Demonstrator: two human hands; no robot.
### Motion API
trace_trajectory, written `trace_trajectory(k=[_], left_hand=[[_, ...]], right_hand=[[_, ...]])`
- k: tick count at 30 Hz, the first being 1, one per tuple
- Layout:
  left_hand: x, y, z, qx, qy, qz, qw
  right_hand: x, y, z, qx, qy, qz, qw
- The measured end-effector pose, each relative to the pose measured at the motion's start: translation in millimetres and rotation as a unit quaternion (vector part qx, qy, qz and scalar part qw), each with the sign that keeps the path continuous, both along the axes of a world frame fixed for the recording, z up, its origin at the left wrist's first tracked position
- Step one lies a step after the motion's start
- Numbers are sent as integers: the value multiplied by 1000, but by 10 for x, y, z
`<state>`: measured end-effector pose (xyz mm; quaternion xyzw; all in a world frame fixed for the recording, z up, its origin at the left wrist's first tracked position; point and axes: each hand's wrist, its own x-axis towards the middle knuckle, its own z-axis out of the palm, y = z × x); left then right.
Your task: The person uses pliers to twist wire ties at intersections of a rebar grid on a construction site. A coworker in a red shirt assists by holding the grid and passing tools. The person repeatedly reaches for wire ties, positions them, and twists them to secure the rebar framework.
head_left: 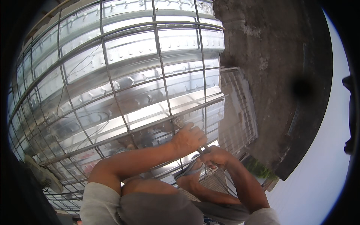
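Observation:
My left hand is closed over a small metal piece that pokes out at the knuckles, beside a crossing of the steel rebar grid. What its fingers grip is mostly hidden. Just to the right and nearer, my right hand is closed around a dark metal bar-like handle. That handle runs up toward the left hand; whether both hold one tool, I cannot tell. Below the hands, my sandalled foot rests by the rebar.
Shiny ribbed metal decking lies under the grid, with thin loose wire across it. At its right edge is a drop to a lower tiled roof and dark ground. A shoe stands at the far left.

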<state>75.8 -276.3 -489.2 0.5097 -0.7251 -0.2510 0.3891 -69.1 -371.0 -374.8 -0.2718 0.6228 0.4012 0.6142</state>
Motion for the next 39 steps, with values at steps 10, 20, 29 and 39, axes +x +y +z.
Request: trace_trajectory(k=[10, 20, 29, 39], left_hand=[[119, -507, 183, 291, -57, -266, 917], [249, -237, 211, 153, -51, -155, 975], [12, -130, -91, 50, 34, -107, 992], [236, -629, 217, 287, -43, -320, 902]], right_hand=[[84, 570, 195, -484, 21, 461, 744], [162, 350, 115, -279, 73, 379, 879], [103, 39, 87, -40, 13, 18, 999], [7, 576, 150, -486, 31, 461, 742]])
